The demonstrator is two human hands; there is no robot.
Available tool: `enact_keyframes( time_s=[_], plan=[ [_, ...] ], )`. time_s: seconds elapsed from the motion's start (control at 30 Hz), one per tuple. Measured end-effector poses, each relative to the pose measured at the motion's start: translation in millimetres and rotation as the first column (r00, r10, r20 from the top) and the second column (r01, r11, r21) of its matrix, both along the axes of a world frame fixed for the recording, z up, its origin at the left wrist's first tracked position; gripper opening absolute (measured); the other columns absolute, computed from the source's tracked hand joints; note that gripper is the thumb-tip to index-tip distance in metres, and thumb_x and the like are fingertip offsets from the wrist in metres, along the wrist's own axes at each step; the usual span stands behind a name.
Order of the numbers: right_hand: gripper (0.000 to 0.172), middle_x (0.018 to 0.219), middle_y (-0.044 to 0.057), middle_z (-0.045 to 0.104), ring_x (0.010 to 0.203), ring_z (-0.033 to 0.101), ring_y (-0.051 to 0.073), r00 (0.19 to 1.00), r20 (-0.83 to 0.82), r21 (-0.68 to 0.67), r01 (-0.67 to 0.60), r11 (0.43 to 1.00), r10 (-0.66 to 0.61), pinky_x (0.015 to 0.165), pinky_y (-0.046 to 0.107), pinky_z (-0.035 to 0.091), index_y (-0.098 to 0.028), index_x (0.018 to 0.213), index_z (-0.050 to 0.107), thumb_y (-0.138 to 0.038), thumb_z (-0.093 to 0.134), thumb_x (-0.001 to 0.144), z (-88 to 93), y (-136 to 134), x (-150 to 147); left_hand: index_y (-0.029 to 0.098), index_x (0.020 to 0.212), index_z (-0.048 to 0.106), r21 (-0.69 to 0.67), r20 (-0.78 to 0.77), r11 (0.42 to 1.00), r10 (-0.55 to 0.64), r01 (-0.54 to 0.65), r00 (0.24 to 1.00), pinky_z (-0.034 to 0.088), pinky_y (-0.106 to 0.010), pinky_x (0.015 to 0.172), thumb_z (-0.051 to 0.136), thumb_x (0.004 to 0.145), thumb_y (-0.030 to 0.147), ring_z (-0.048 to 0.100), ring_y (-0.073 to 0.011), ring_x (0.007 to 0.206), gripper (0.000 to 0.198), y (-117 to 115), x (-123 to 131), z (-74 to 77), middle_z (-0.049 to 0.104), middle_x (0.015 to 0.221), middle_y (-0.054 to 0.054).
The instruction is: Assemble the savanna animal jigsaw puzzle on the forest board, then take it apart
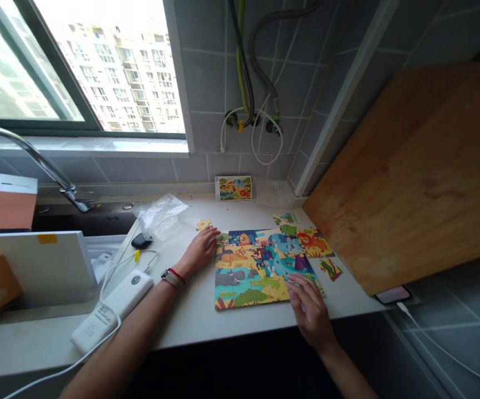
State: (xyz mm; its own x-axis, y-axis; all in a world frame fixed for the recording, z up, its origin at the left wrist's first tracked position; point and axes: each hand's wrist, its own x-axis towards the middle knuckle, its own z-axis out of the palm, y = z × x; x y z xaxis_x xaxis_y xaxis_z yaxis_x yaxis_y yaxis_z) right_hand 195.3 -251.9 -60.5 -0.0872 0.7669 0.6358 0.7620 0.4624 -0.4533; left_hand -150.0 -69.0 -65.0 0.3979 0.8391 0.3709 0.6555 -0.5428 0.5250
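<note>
A colourful animal jigsaw puzzle (260,266) lies partly assembled on the white countertop (198,316). My left hand (202,249) rests flat, fingers stretched, against the puzzle's upper left edge. My right hand (310,307) lies on the puzzle's lower right corner with fingers spread over the pieces. Loose pieces sit nearby: a yellow one (203,224) above my left hand, one (330,269) to the right, and another (285,218) at the back. The puzzle's picture card (233,188) leans against the wall.
A clear plastic bag (163,215) and a dark small object (142,240) lie left of the puzzle. A white power bank (113,307) with cable sits near the sink and faucet (36,163). A wooden board (414,172) leans at right, a phone (393,294) under it.
</note>
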Motion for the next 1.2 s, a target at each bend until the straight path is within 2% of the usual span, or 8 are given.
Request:
enact_keyframes(
  time_s=[0.2,0.37,0.73,1.0,1.2],
  plan=[
    [0.035,0.131,0.010,0.076,0.129,0.066,0.029,0.995,0.104,-0.047,0.010,0.999,-0.005,0.104,0.050,0.059,-0.023,0.132,0.074,-0.024,0.053,0.104,-6.1,3,-1,0.020,0.124,0.069,0.022,-0.012,1.000,-0.006,0.007,1.000,0.046,-0.054,0.120,0.042,0.105,0.031,0.058,-0.0315,0.138,0.035,5,-2,-5.1,0.072,0.130,-0.014],
    [0.034,0.126,0.010,0.078,0.128,0.067,0.030,0.989,0.150,-0.055,0.018,0.998,-0.009,0.102,0.051,0.061,-0.022,0.127,0.077,-0.022,0.052,0.104,-4.5,4,-6,0.020,0.125,0.068,0.028,-0.021,1.000,0.002,-0.001,1.000,0.046,-0.056,0.120,0.042,0.105,0.029,0.057,-0.0321,0.138,0.034,5,-2,-8.0,0.072,0.131,-0.013],
    [0.026,0.116,0.010,0.081,0.114,0.074,0.029,0.998,0.068,-0.007,0.003,1.000,-0.003,0.097,0.050,0.064,-0.024,0.113,0.081,-0.023,0.057,0.102,-1.9,5,-8,0.020,0.137,0.061,0.057,-0.044,0.998,0.037,-0.034,0.998,0.050,-0.053,0.116,0.039,0.102,0.021,0.058,-0.0313,0.138,0.041,2,-3,-6.8,0.068,0.137,-0.014],
    [0.023,0.116,0.011,0.080,0.113,0.073,0.029,0.995,0.095,-0.023,0.000,1.000,0.002,0.098,0.049,0.063,-0.022,0.109,0.080,-0.024,0.058,0.101,-2.6,5,-7,0.018,0.138,0.060,0.062,-0.064,0.997,0.047,-0.043,0.997,0.048,-0.054,0.118,0.041,0.098,0.014,0.054,-0.0322,0.142,0.044,1,-2,-7.9,0.068,0.136,-0.014],
    [0.024,0.116,0.010,0.080,0.110,0.074,0.029,0.998,0.062,-0.041,0.006,0.999,-0.003,0.097,0.049,0.062,-0.024,0.107,0.080,-0.025,0.057,0.100,-0.9,5,-8,0.021,0.136,0.060,0.100,-0.069,0.990,0.105,-0.098,0.992,0.046,-0.058,0.118,0.043,0.094,0.011,0.054,-0.0340,0.142,0.046,-3,-1,-8.4,0.067,0.136,-0.014]
  ],
)
